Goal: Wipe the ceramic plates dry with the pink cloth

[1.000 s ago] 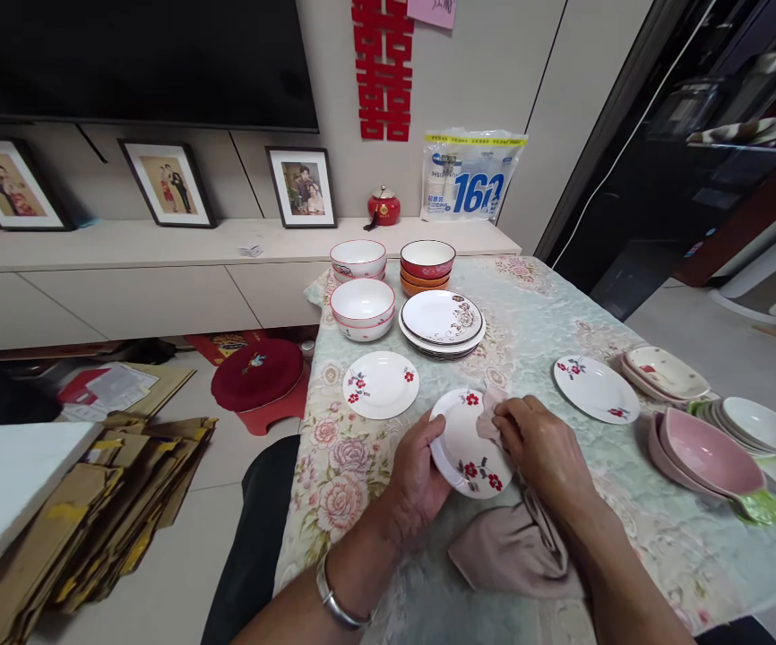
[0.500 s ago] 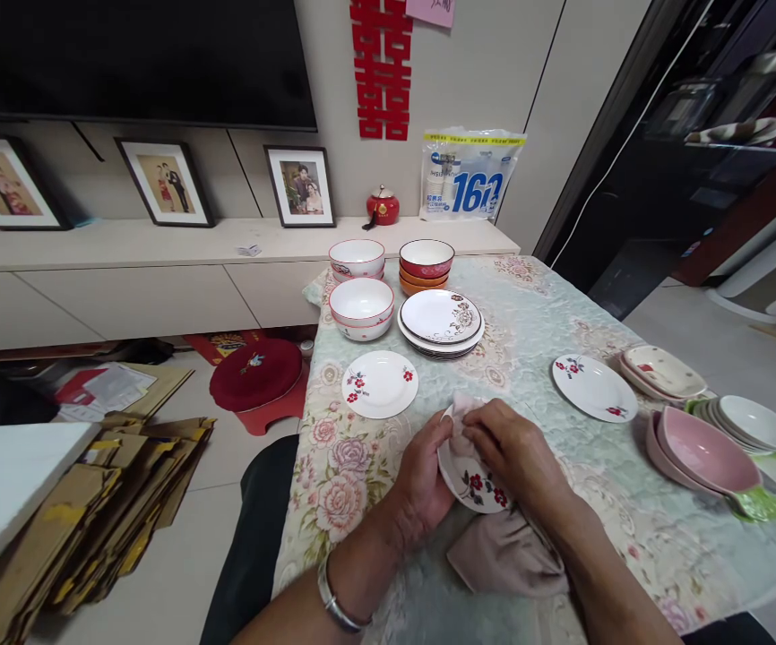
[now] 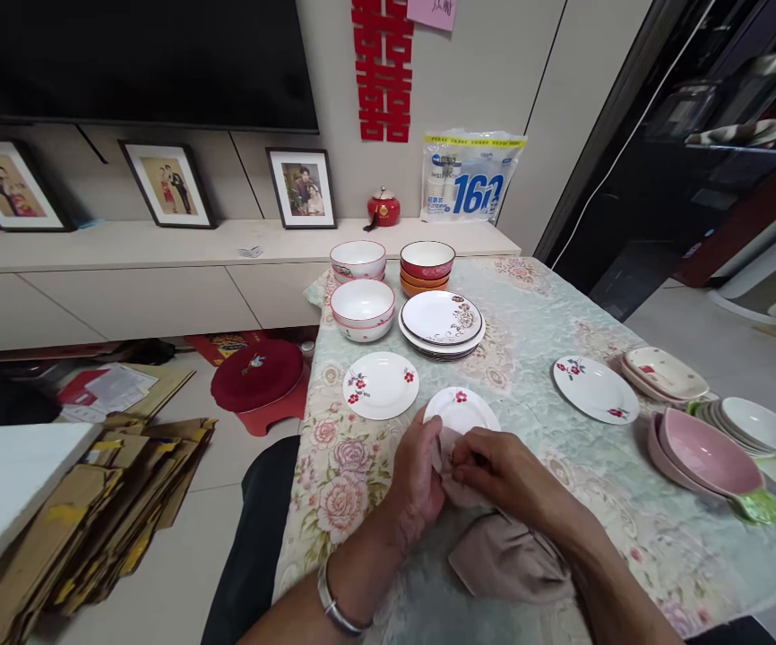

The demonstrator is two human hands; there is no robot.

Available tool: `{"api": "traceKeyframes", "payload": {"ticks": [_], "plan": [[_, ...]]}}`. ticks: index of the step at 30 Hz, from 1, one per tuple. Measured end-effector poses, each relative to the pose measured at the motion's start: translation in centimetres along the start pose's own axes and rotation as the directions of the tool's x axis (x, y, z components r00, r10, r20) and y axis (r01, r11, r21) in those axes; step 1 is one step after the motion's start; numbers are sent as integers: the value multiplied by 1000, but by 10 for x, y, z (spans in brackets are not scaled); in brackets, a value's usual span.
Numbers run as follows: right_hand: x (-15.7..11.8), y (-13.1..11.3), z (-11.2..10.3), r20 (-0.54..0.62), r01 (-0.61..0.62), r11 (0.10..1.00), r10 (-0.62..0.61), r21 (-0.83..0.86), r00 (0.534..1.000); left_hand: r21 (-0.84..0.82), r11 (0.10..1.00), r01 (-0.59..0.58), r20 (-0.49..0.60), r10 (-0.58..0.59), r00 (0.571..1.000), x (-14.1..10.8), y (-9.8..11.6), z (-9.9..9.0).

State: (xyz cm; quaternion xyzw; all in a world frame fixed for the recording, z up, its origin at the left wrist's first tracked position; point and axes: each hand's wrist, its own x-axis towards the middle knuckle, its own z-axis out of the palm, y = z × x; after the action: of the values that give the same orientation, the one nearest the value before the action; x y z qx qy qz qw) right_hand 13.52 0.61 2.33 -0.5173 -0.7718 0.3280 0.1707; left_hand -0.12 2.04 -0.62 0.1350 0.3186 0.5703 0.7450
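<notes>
My left hand [image 3: 418,470] grips the left edge of a small white plate [image 3: 463,408] with red flowers, thumb on its upper face. With bent fingers, my right hand [image 3: 505,466] pinches a pinkish-beige cloth [image 3: 461,488] against the plate's near part, which the cloth and fingers hide. The rest of the cloth lies bunched on the table below my right wrist. A flowered plate [image 3: 381,385] lies flat just beyond my left hand. Another flowered plate [image 3: 595,389] lies farther to the right.
Behind my hands stand stacked plates [image 3: 440,317], red-rimmed bowls [image 3: 362,305] and red and orange bowls [image 3: 426,264]. Pink bowls [image 3: 711,448], oblong dishes [image 3: 667,372] and white bowls [image 3: 761,423] line the right side. A red stool [image 3: 257,381] and flattened cardboard [image 3: 112,502] are at floor level left.
The held plate has turned and shifted slightly away from me, its flowers now at the far edge. My right hand and the cloth have moved from its upper part to its near edge.
</notes>
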Motion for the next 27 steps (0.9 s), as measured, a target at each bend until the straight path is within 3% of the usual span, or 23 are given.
{"api": "traceKeyframes", "payload": {"ticks": [4, 8, 11, 14, 17, 22, 25, 27], "plan": [[-1, 12, -9, -18, -91, 992, 90, -86, 996, -4, 1000, 20, 37, -20, 999, -1, -1, -1], [1, 30, -12, -259, -249, 932, 180, -264, 949, 20, 998, 65, 26, -66, 997, -2, 0, -1], [4, 37, -7, -431, -294, 899, 136, -326, 892, 35, 993, 109, 48, -111, 993, -4, -2, 1], [7, 34, -1, -520, -245, 919, 53, -309, 853, 30, 984, 178, 117, -181, 977, -6, -6, 3], [7, 24, 4, -473, -94, 967, -31, -238, 880, -3, 972, 236, 147, -233, 961, -8, -10, 2], [2, 3, 2, -152, 117, 992, -124, -55, 981, -61, 948, 313, 109, -306, 946, -8, -7, 1], [-2, 0, -5, -21, 109, 992, -110, -56, 994, -69, 951, 302, 83, -296, 951, -5, -4, 2], [-5, 6, -11, -30, 35, 991, -39, -125, 999, -74, 953, 293, 83, -287, 954, -3, -3, 1]]}}
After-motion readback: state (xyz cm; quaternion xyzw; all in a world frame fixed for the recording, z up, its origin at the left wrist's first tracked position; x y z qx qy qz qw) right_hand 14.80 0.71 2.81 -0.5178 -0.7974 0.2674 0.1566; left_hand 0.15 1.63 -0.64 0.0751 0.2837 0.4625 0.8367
